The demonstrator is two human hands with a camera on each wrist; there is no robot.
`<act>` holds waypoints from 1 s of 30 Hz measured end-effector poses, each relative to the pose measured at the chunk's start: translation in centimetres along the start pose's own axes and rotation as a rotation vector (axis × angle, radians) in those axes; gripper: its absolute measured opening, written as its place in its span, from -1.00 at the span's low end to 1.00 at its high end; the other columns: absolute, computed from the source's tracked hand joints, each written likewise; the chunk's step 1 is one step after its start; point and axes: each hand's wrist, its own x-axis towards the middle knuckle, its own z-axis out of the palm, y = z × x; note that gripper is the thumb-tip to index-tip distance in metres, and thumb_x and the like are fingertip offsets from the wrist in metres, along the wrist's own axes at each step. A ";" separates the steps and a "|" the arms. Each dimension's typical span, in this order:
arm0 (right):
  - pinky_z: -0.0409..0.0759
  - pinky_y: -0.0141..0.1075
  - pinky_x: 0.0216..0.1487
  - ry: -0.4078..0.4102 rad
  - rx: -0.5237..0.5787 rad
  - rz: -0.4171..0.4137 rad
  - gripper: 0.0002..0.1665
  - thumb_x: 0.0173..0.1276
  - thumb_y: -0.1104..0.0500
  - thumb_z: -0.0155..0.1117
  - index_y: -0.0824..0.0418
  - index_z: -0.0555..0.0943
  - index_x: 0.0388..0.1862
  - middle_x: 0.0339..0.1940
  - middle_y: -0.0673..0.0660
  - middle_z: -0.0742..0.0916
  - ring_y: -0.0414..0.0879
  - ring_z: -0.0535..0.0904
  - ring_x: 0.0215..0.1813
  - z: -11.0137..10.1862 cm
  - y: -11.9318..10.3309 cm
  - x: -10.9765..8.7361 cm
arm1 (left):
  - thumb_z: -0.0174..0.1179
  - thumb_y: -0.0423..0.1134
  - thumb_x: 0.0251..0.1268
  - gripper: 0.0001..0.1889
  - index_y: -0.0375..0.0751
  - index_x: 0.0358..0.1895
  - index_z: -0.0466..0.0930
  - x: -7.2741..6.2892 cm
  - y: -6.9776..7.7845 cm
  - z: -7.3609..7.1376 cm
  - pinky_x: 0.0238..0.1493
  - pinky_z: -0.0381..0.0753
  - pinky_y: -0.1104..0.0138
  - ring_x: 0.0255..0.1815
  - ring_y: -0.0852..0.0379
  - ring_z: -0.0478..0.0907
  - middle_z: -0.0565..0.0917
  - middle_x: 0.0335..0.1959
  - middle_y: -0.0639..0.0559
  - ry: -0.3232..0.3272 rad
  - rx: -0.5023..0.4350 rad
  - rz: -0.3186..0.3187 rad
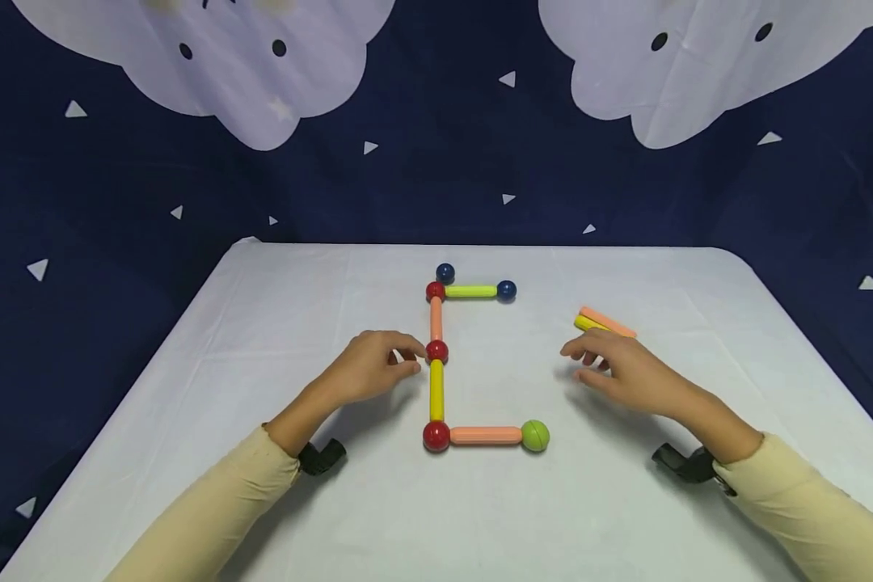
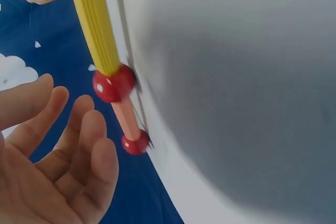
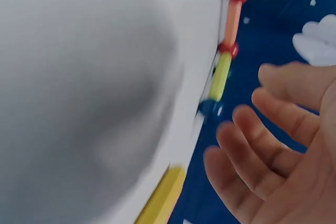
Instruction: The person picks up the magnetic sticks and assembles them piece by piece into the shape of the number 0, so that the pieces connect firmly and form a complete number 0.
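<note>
On the white table lies a figure of balls and rods. Its upright side has a red ball (image 1: pixel 435 291), a salmon rod (image 1: pixel 436 320), a middle red ball (image 1: pixel 437 351), a yellow rod (image 1: pixel 436 392) and a lower red ball (image 1: pixel 436 436). My left hand (image 1: pixel 373 365) hovers just left of the middle red ball, fingers loosely bent. The left wrist view shows a gap between those fingers and the ball, with nothing held. My right hand (image 1: pixel 626 373), also loosely bent and holding nothing, is above the table just below a loose yellow rod (image 1: pixel 589 322) and a loose salmon rod (image 1: pixel 607 321).
From the top red ball a lime rod (image 1: pixel 470 291) runs to a dark blue ball (image 1: pixel 506 291); another dark blue ball (image 1: pixel 445 273) sits behind. Below, a salmon rod (image 1: pixel 486 436) joins a green ball (image 1: pixel 535 436). A dark blue patterned cloth (image 1: pixel 436 178) hangs behind the table.
</note>
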 end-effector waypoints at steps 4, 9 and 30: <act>0.56 -0.10 -0.13 0.057 -0.115 0.063 -0.67 0.32 0.30 0.28 0.27 0.64 0.07 -0.09 0.18 0.68 -0.01 0.59 -0.12 -0.3 1.6 0.4 | 0.27 -0.26 0.31 -0.72 -0.06 0.07 0.70 1.1 -0.5 0.1 -0.24 0.51 0.34 -0.26 0.10 0.58 0.75 -0.10 -0.04 0.013 0.002 -0.019; 0.51 0.00 -0.08 0.083 -0.168 0.125 -0.62 0.30 0.30 0.28 0.36 0.62 0.10 -0.08 0.30 0.64 0.12 0.55 -0.09 -0.2 2.9 0.6 | 0.27 -0.27 0.30 -0.69 -0.04 0.10 0.68 2.1 -0.8 0.4 -0.18 0.56 0.32 -0.18 0.06 0.59 0.72 -0.01 -0.07 -0.006 -0.020 -0.041; 0.61 0.06 -0.10 0.101 -0.235 0.140 -0.72 0.21 0.46 0.23 0.44 0.65 -0.07 -0.21 0.31 0.69 0.14 0.63 -0.18 0.1 4.2 1.7 | 0.27 -0.25 0.32 -0.81 -0.04 -0.03 0.69 4.3 -0.9 1.1 -0.28 0.49 0.38 -0.19 0.07 0.60 0.75 -0.07 -0.07 -0.050 -0.031 -0.051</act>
